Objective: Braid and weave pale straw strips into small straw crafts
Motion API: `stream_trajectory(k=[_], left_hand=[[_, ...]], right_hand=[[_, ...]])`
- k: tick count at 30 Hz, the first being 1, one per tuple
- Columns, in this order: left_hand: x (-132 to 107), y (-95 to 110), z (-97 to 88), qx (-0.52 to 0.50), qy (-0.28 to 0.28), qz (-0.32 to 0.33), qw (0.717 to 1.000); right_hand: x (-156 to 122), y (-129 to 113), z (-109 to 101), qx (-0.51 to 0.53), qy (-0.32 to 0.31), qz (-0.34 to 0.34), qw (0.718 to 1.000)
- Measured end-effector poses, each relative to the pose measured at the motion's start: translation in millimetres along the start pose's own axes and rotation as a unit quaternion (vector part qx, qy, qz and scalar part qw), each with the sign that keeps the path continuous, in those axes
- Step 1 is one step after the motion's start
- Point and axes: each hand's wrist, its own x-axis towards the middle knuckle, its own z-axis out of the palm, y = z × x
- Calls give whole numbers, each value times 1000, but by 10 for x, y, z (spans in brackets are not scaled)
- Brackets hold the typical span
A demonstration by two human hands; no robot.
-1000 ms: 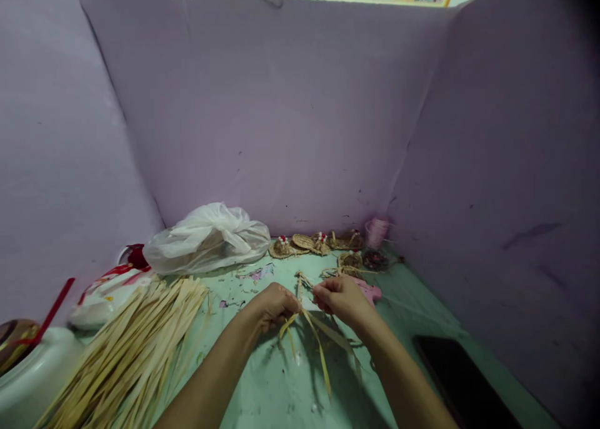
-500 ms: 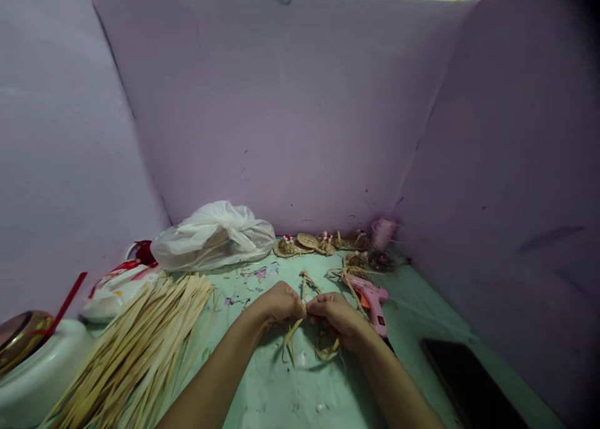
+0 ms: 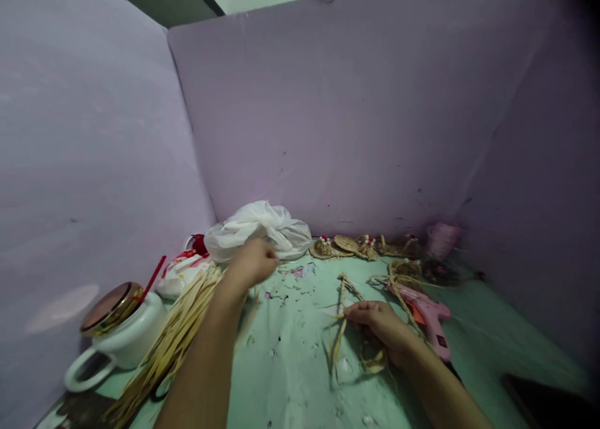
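Note:
My right hand [image 3: 382, 326] pinches a thin braid of dried straw [image 3: 344, 291] near its loose end. Untwisted strands hang below the fingers, and the braid's looped tip lies on the table beyond them. My left hand [image 3: 255, 261] is raised at the far end of a bundle of pale straw strips [image 3: 187, 323], in front of a white plastic bag [image 3: 262, 229]. Its fingers are curled closed; whatever they hold, if anything, is too unclear to name. The left forearm covers part of the bundle.
A pink glue gun [image 3: 431, 316] lies right of my right hand. Woven straw slippers with beads [image 3: 354, 246] line the back wall. At left stands a white pot [image 3: 134, 329] with a gold-rimmed container [image 3: 112, 307] on top. A dark flat object [image 3: 544, 401] lies front right.
My left hand has let go of the braid and moved left and up to the straw bundle. My right hand still pinches the braid. The view has turned left.

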Motion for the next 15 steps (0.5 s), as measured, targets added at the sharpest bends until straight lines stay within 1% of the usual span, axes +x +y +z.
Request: stream_trajectory(k=[1, 2, 3, 5, 6, 8, 11, 13, 15], left_hand=[[-1, -140, -114, 16, 3, -33, 999], [-1, -266, -185, 26, -13, -67, 997], [3, -367, -211, 38, -41, -93, 994], [24, -476, -139, 74, -91, -128, 985], [41, -485, -59, 92, -100, -134, 982], [84, -444, 135, 111, -93, -146, 979], [149, -363, 366, 98, -88, -171, 976], [176, -346, 437, 77, -83, -172, 978], [182, -333, 460, 47, -76, -154, 984]], right_hand=[[-1, -2, 1, -1, -1, -1, 1000], [-6, -8, 1, -1, -1, 0, 1000], [-12, -14, 2, -1, -1, 2, 1000], [-27, -28, 2, 2, 1, 1, 1000], [-33, -33, 2, 3, 1, -1, 1000], [-37, -37, -2, 4, -1, -6, 1000], [-35, -30, -10, 5, -6, -11, 1000], [-35, -25, -14, 10, -9, -12, 1000], [-36, -22, -16, 15, -10, -11, 1000]])
